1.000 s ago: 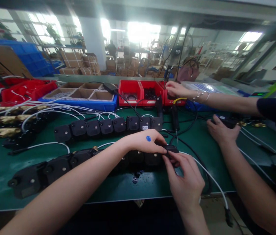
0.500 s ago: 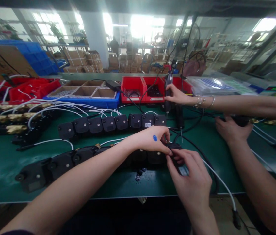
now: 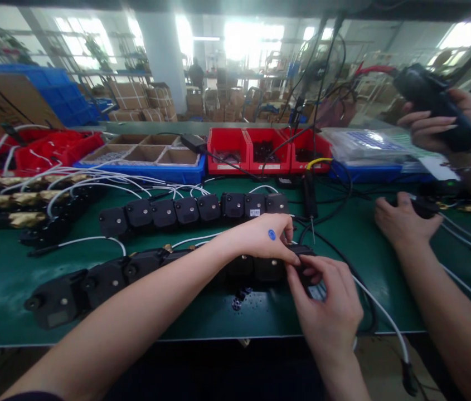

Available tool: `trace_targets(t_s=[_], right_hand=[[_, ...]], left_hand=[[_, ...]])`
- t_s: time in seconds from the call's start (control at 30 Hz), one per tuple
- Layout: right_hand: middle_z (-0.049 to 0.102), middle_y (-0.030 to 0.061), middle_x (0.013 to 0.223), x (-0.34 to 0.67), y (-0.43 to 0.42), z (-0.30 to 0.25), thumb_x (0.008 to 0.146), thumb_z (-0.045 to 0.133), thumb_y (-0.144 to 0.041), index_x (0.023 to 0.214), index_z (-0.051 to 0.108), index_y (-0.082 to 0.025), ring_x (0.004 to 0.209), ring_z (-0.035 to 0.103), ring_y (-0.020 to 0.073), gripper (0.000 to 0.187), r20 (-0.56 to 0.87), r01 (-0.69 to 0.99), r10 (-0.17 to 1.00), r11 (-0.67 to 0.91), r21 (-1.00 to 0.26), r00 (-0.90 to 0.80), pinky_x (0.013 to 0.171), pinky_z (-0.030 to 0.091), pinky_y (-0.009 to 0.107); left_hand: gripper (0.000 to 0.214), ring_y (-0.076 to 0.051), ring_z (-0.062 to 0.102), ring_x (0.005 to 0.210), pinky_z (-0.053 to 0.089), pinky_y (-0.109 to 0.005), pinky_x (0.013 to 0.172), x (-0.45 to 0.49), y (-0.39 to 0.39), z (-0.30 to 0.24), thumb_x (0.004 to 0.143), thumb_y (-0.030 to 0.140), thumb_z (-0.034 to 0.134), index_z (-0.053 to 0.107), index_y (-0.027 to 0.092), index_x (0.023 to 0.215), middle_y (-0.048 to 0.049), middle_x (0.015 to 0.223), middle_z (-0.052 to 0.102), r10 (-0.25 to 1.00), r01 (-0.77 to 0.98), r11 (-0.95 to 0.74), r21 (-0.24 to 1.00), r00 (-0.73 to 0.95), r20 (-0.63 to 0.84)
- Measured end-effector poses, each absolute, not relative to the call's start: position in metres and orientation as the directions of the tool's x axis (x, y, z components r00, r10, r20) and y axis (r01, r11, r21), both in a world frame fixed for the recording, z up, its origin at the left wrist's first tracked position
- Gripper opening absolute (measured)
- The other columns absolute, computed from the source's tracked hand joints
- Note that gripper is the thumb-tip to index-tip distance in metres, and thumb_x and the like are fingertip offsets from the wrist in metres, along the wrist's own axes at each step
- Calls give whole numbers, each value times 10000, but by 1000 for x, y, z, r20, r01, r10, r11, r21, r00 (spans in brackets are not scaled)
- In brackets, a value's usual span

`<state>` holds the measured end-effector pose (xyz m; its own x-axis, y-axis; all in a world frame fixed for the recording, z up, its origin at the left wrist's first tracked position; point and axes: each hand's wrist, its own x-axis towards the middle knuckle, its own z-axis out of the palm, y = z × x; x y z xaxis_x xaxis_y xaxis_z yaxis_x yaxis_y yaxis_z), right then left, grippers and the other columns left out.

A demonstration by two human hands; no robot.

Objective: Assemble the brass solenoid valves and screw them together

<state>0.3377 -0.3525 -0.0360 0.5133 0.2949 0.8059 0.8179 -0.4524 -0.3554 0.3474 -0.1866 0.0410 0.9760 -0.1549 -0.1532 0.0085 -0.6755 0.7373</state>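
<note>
My left hand (image 3: 265, 238), marked with a blue dot, rests closed on the right end of the near row of black housings (image 3: 105, 278) on the green mat. My right hand (image 3: 327, 309) meets it from below, its fingers pinched on the last black housing (image 3: 304, 262) at the row's end. A white cable (image 3: 379, 314) runs from that housing off the table's front edge. A few small dark screws (image 3: 239, 298) lie just in front of the row.
A second row of black housings (image 3: 193, 210) lies behind. Red bins (image 3: 266, 150), a blue tray of cardboard boxes (image 3: 143, 159) and white cables stand at the back. A co-worker's hand (image 3: 402, 223) presses a part at right; their other hand (image 3: 440, 114) holds up a black power screwdriver.
The co-worker's far hand took the black screwdriver from by the red bins and raised it to the upper right. My two hands stayed on the housing at the row's end.
</note>
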Motion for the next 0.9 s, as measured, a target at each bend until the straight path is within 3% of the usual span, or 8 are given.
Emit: trace_targets(t_s=[0.4, 0.53, 0.63, 0.7, 0.8, 0.9], right_hand=[[504, 32, 801, 340, -351, -44, 891, 619, -165, 853, 549, -97, 705, 437, 65, 105, 835, 824, 260, -456, -336, 484, 659, 392, 186], [553, 42, 885, 332, -357, -29, 892, 639, -251, 980, 593, -104, 743, 488, 67, 177, 790, 804, 287, -451, -388, 542, 694, 428, 186], [573, 39, 895, 316, -360, -24, 874, 635, -142, 971, 580, -108, 805, 537, 68, 117, 811, 830, 263, -377, -412, 522, 765, 451, 182], [566, 29, 882, 303, -358, -29, 879, 602, -82, 928, 571, -117, 836, 546, 60, 68, 791, 850, 318, -273, -451, 522, 783, 453, 166], [550, 44, 966, 286, -351, -47, 943, 542, -160, 1031, 581, -133, 895, 545, 62, 100, 681, 833, 495, -199, -517, 540, 801, 463, 153], [533, 67, 1040, 277, -343, -66, 993, 469, -273, 1148, 567, -140, 944, 542, 92, 226, 605, 835, 593, -247, -493, 532, 807, 474, 181]], left_hand=[[317, -164, 592, 747, 395, -238, 578, 349, -190, 42, 664, 256, 780, 530, 168, 838, -6, 847, 621, -183, -68, -755, 652, 977, -111], [321, -168, 599, 723, 402, -237, 558, 347, -188, 39, 674, 256, 780, 517, 172, 838, -3, 811, 612, -201, -87, -741, 665, 975, -97], [386, -198, 635, 785, 456, -258, 615, 346, -185, 32, 671, 290, 809, 527, 167, 903, -27, 855, 639, -190, -67, -706, 705, 977, -98], [444, -225, 653, 881, 496, -295, 713, 345, -183, 29, 675, 297, 815, 536, 156, 990, -66, 947, 664, -191, -62, -658, 751, 978, -87], [462, -236, 634, 1044, 498, -340, 883, 339, -177, 31, 717, 307, 787, 556, 133, 1077, -125, 1110, 661, -177, -113, -537, 836, 984, 19], [318, -208, 641, 1045, 488, -343, 947, 329, -169, 43, 765, 280, 738, 600, 124, 1005, -119, 1102, 672, -24, -168, -445, 879, 984, 176]])
